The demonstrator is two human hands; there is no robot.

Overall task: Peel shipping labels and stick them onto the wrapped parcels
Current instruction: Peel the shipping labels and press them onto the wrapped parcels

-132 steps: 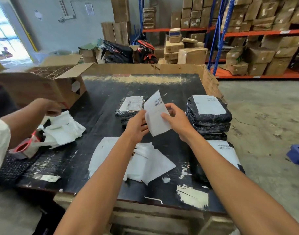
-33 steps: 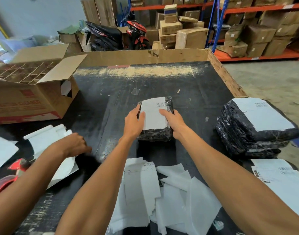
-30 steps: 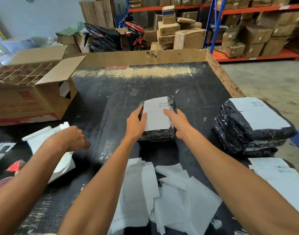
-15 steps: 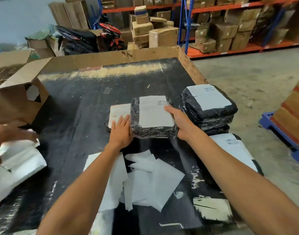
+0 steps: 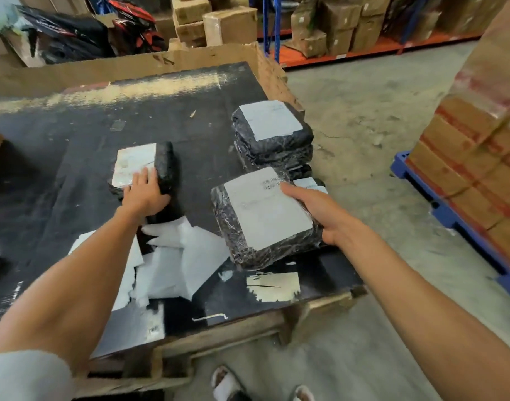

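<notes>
Gripping crinkly black-wrapped parcel (image 5: 265, 218), right hand (image 5: 320, 209), left hand (image 5: 145, 191) on another parcel (image 5: 145, 166)

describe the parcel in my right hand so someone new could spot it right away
Start at the black worktable and go to its near right corner. The labelled parcel, in black wrap, sits in the right hand, in front of the parcel stack. Unlike the flat parcel under the left hand, it is tilted up.
</notes>
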